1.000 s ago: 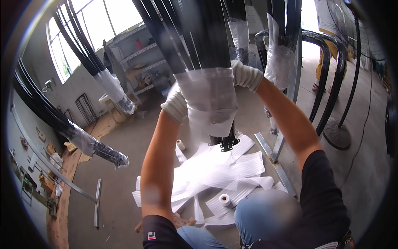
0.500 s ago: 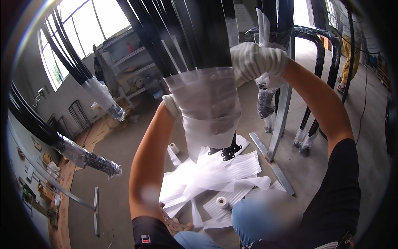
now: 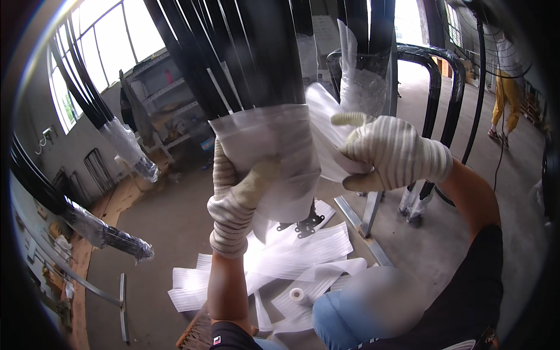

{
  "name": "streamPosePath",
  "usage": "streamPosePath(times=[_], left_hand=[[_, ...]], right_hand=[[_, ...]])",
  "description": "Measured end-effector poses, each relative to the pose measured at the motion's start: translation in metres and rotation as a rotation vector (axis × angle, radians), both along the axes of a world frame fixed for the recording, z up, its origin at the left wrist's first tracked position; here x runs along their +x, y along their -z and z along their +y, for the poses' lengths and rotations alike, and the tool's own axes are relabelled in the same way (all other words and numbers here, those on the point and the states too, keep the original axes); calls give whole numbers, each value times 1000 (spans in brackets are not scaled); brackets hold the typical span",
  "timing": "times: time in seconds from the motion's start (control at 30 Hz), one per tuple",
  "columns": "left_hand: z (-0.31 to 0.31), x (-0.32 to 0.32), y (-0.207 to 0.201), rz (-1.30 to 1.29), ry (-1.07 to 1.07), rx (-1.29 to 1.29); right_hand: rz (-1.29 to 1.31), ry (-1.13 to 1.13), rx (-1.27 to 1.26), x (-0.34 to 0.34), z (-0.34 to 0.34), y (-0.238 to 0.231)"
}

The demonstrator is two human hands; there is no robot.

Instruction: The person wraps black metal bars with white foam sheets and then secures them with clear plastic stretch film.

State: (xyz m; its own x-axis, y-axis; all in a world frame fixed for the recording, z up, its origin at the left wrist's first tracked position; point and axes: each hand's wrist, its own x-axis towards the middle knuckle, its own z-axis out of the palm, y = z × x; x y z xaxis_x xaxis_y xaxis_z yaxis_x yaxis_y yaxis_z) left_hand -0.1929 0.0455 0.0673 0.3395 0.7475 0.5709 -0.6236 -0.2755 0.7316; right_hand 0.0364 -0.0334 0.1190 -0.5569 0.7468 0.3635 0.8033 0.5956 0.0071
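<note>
A bundle of long black bars [image 3: 262, 70] hangs in front of me, its lower end wrapped in white foam sheet [image 3: 277, 131]. Black metal brackets with holes [image 3: 306, 226] stick out below the wrap. My left hand [image 3: 236, 195], in a striped knit glove, clasps the wrap's left side, thumb across the front and fingers partly hidden behind. On the right, my gloved right hand [image 3: 391, 151] grips a loose flap of the same foam, pulled out from the bundle; its index finger points left.
Foam sheets [image 3: 315, 245] and a small white roll [image 3: 297, 295] lie on the floor below. Other wrapped bar bundles [image 3: 111, 227] hang at left. A metal stand [image 3: 364, 227] and wrapped black bent tubes [image 3: 434, 76] are at right. A person in yellow trousers [image 3: 506, 102] stands far right.
My left hand has come from behind the bundle to its front left side. My right hand has moved right and down, drawing a foam flap away from the bundle.
</note>
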Motion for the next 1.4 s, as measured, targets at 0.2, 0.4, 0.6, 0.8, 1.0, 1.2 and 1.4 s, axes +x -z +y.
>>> streamPosePath(times=[0.2, 0.4, 0.6, 0.8, 1.0, 1.2, 1.4], left_hand=[[16, -12, 28, 235, -235, 225], [-1, -17, 32, 91, -137, 289], [8, -9, 75, 178, -588, 633], [27, -22, 126, 205, -673, 356], [24, -74, 160, 125, -640, 164], [52, -57, 171, 38, -564, 76], [53, -35, 176, -36, -551, 29]], right_hand=[[86, 106, 17, -10, -38, 22], [140, -157, -114, -4, -51, 45], [249, -468, -84, -47, -63, 74], [56, -449, 154, -153, -12, 70], [-145, -376, -44, -231, 58, 86], [-182, -255, -23, -261, 100, 115], [-132, -188, -48, -202, 84, 88]])
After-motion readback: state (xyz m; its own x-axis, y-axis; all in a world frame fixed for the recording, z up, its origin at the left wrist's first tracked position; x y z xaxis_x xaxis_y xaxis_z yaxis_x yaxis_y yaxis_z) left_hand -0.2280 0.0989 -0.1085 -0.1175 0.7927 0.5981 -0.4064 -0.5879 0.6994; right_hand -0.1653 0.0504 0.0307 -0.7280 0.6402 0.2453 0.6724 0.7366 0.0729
